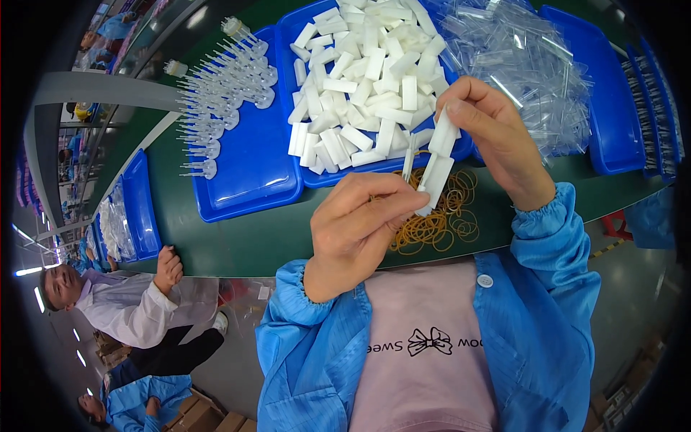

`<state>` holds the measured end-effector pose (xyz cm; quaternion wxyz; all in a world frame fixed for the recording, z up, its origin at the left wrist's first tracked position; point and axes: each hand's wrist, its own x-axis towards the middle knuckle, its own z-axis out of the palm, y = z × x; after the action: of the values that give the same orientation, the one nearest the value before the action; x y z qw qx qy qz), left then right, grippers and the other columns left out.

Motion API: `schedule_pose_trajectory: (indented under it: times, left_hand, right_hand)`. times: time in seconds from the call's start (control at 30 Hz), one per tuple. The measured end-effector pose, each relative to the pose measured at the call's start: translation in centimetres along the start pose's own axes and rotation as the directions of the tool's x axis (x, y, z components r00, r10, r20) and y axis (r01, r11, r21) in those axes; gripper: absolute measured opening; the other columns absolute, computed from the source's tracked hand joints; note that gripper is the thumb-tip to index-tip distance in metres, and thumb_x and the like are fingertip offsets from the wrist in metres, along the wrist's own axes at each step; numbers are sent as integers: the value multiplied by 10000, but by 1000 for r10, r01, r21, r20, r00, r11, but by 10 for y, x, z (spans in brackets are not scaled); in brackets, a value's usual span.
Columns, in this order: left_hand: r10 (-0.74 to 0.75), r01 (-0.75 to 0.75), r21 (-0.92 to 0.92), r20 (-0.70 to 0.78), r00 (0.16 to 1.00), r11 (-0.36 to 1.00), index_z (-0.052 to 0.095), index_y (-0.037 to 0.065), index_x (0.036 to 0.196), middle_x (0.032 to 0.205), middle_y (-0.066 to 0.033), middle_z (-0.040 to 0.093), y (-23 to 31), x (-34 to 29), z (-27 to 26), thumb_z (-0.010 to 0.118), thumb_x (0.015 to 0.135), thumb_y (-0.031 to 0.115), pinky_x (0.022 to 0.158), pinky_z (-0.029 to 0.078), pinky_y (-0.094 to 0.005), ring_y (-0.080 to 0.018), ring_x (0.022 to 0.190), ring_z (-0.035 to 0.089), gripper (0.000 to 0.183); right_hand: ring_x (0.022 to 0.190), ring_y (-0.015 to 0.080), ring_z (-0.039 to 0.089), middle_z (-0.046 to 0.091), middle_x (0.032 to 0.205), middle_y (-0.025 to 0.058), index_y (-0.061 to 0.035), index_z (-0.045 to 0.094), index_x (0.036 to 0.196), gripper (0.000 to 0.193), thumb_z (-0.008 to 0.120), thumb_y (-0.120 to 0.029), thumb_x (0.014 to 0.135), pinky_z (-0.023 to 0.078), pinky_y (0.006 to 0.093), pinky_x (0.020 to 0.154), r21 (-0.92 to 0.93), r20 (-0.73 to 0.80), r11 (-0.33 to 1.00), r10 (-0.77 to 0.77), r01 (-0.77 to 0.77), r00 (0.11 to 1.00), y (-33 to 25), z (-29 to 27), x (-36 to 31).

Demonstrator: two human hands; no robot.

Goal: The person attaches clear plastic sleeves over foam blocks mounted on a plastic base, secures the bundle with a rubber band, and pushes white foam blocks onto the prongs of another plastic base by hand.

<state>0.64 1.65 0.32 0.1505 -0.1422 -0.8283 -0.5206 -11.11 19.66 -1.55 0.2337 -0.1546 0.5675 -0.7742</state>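
Note:
My left hand (pixel 360 230) is closed, with thumb and fingertips pinching the lower end of a white foam block (pixel 437 176). A slim pale piece (pixel 409 160) stands up from the same fingers; its kind is hard to make out. Higher and to the right, my right hand (pixel 493 133) pinches a second white foam block (pixel 444 137) between thumb and fingers. The two blocks meet nearly end to end, tilted. Under them, tan rubber bands (pixel 457 198) lie in a loose pile on the green table (pixel 245 248), partly covered by my left hand.
A blue tray (pixel 317 176) heaped with white foam blocks stands beyond my hands. To its left, another blue tray (pixel 248 191) carries rows of clear pronged parts (pixel 230 86). Clear plastic sleeves (pixel 525 72) pile up at right. A person in white (pixel 133 309) stands at left.

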Motion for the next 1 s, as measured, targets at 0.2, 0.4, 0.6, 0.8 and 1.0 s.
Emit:
schedule_pose_trajectory:
  times: [0.2,0.4,0.6,0.8,1.0]
  left_hand:
    - [178,-176,197,7,984,965,687,20,916,875,-84,616,5,-1,1,660,608,-94,652,480,-290,-222,769,594,329]
    - [14,-13,43,-25,1000,999,692,19,911,874,-93,629,11,-1,0,662,623,-108,645,472,-282,-221,771,597,315]
    - [144,-134,83,-123,982,987,646,2,1023,1034,-140,565,6,-2,5,680,677,-111,667,489,-272,-193,791,594,366]
    - [115,-122,-19,-219,969,992,521,13,1190,1142,-164,479,-3,-5,9,721,693,-63,668,505,-268,-169,774,596,541]
    - [169,-178,-14,-248,954,984,506,2,1198,1182,-180,444,-8,-5,10,723,703,-51,678,509,-276,-169,770,600,543]
  right_hand:
    - [826,72,499,568,853,-9,-75,555,888,157,583,-229,883,377,244,805,85,-7,995,45,-45,999,2,7,0]
    - [856,64,532,601,886,-1,-57,598,922,158,625,-202,864,396,232,808,65,70,998,-33,28,997,-3,7,-9]
    - [849,75,528,580,893,13,-58,567,913,143,611,-188,873,406,238,790,110,90,994,2,-12,996,-13,24,-22]
    - [889,89,503,557,927,21,-69,535,913,162,609,-207,874,385,256,825,120,22,993,0,-3,1000,-10,32,-32]
    - [911,106,536,568,939,31,-56,547,1023,233,628,-208,867,414,262,835,233,56,972,-4,-9,998,-7,31,-28]
